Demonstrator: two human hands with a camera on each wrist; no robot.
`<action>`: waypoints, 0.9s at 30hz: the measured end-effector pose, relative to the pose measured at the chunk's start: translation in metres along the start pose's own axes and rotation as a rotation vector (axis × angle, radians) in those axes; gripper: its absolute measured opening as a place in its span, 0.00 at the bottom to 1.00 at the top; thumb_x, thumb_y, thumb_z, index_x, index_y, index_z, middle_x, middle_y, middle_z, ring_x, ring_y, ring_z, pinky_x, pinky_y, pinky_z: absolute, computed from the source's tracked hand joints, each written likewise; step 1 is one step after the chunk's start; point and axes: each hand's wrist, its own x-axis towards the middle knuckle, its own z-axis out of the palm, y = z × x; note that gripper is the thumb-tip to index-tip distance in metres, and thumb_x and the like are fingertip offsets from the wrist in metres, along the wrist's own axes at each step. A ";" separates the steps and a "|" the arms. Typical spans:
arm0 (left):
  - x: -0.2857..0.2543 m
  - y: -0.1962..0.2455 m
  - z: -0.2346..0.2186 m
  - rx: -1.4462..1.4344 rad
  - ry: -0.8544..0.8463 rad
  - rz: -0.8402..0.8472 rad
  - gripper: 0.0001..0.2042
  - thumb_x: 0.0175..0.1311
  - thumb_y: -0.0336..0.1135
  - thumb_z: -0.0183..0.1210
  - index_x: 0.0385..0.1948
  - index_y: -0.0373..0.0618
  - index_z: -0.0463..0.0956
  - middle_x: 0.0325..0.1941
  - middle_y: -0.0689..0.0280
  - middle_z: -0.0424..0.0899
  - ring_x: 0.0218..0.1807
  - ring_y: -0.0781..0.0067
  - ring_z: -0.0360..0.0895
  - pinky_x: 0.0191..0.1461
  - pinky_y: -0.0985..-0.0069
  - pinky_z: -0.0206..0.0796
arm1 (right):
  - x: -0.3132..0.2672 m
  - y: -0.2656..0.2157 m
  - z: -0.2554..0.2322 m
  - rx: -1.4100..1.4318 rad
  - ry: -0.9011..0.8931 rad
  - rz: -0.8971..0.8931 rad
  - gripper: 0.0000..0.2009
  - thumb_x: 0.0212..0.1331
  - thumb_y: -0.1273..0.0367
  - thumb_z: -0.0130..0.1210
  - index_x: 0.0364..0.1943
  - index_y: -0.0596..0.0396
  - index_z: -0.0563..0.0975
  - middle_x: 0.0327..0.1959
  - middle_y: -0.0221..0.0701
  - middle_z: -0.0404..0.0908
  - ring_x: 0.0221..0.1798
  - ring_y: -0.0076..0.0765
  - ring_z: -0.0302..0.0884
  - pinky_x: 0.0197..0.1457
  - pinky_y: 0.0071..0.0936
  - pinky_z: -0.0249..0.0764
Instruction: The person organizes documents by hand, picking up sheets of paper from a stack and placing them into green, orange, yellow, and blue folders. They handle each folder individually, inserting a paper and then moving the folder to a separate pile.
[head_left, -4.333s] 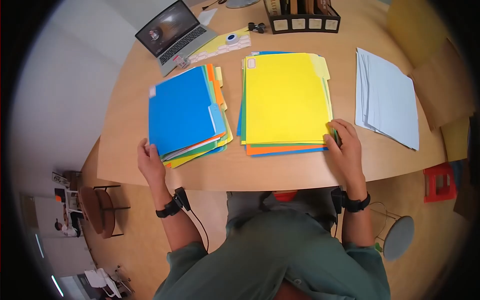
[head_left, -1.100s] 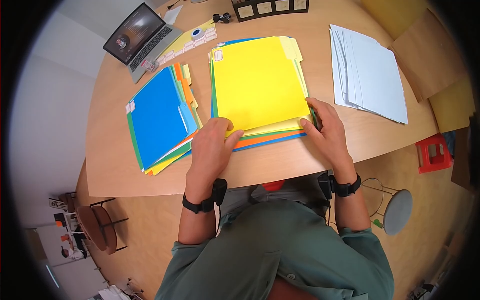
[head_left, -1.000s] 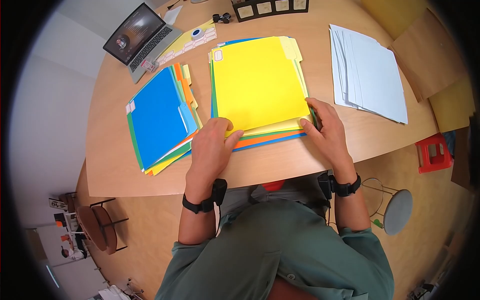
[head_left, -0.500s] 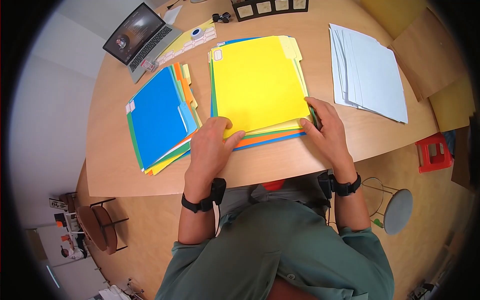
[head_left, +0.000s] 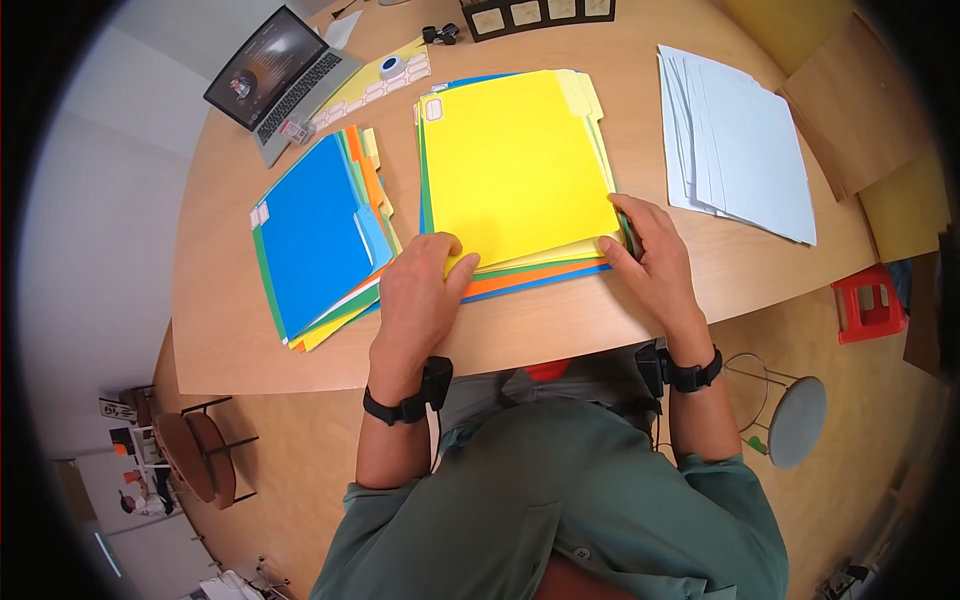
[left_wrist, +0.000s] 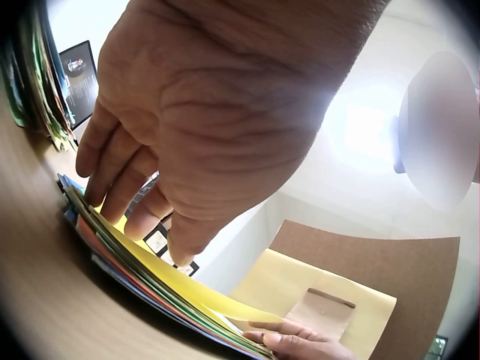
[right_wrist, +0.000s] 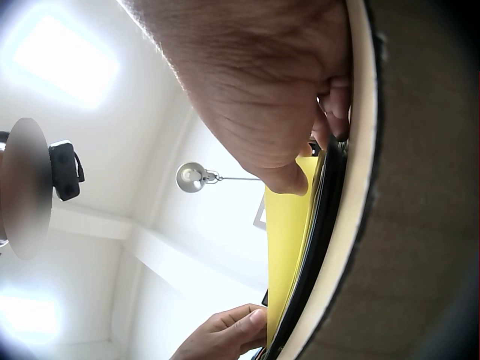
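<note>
A yellow folder with a white label lies on top of a stack of coloured folders, its lower edge a little apart from those beneath. The left hand pinches its lower left corner, fingers curled at the side and thumb at the front edge. At the lower right corner the right hand grips with its fingers along the side and its thumb on the front edge. In the left wrist view the yellow folder bows up near the left hand. The right wrist view has the right hand by the yellow sheet.
A second folder stack, blue on top, lies at the left. White papers lie at the right. Farther back are a laptop, a label sheet with a tape roll and a black organizer.
Since the earliest frame, the left hand has left the blue-topped stack for the yellow folder's lower left corner, and that folder's lower edge has shifted. Over the last second both hands have barely moved.
</note>
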 end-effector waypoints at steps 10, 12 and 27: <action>0.000 -0.002 0.002 -0.014 0.037 0.004 0.11 0.70 0.40 0.70 0.40 0.41 0.83 0.38 0.56 0.87 0.40 0.51 0.84 0.44 0.59 0.73 | -0.001 0.003 0.001 -0.005 0.005 -0.005 0.26 0.67 0.63 0.67 0.68 0.54 0.79 0.66 0.42 0.84 0.69 0.52 0.79 0.69 0.44 0.78; 0.000 -0.001 0.000 -0.003 0.012 -0.008 0.12 0.71 0.40 0.71 0.40 0.40 0.83 0.40 0.55 0.88 0.42 0.50 0.85 0.45 0.58 0.75 | -0.001 0.003 0.001 -0.006 0.003 0.006 0.25 0.67 0.64 0.67 0.67 0.54 0.79 0.66 0.42 0.84 0.69 0.52 0.79 0.69 0.44 0.78; 0.001 0.000 -0.001 -0.005 -0.010 -0.033 0.12 0.71 0.40 0.71 0.41 0.40 0.84 0.42 0.54 0.89 0.43 0.49 0.86 0.46 0.58 0.77 | -0.001 0.003 0.001 -0.002 -0.008 0.018 0.26 0.66 0.65 0.67 0.67 0.55 0.80 0.67 0.43 0.83 0.71 0.53 0.78 0.71 0.44 0.77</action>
